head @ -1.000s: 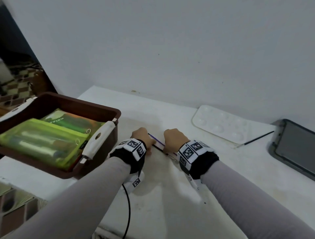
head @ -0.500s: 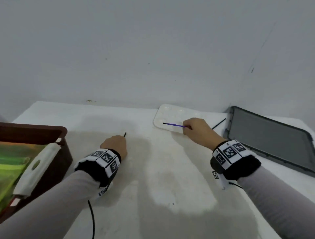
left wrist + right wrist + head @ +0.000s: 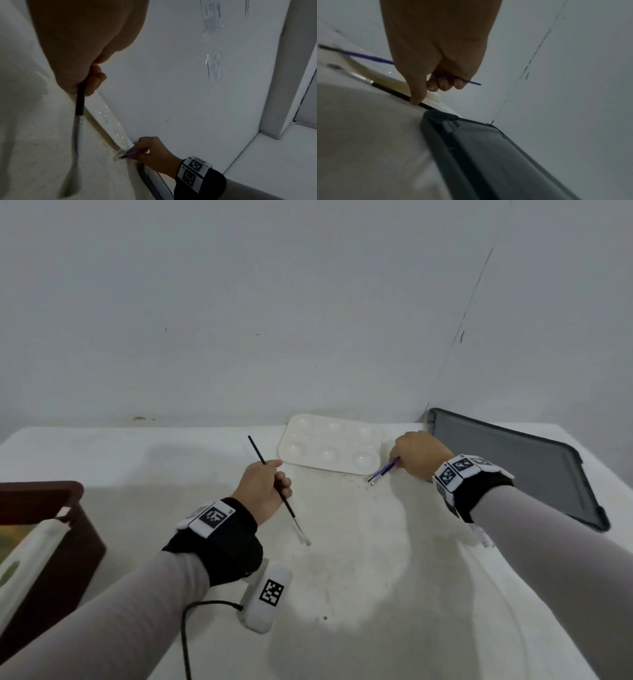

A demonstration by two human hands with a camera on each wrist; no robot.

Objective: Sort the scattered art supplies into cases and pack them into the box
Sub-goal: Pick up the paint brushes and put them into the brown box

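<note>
From the head view, the left hand [image 3: 262, 491] grips a thin black-handled paintbrush [image 3: 277, 491] over the white table [image 3: 342, 577], bristle end pointing near and right. The right hand [image 3: 419, 455] curls around a slim purple-handled paintbrush [image 3: 385, 470], just beside the near right corner of the white plastic paint palette [image 3: 330, 445]. A dark grey flat lid [image 3: 513, 467] lies at far right; the brown plastic box [image 3: 68, 529] sits at the left edge.

In the left wrist view, the fingers [image 3: 95, 79] close on the black brush, its silver ferrule [image 3: 78, 121] hanging down.

In the right wrist view, three curled fingers [image 3: 443, 82] clamp the purple brush, while a second black-handled brush [image 3: 393, 92] lies on the table against the palette's edge, the thumb touching it.
</note>
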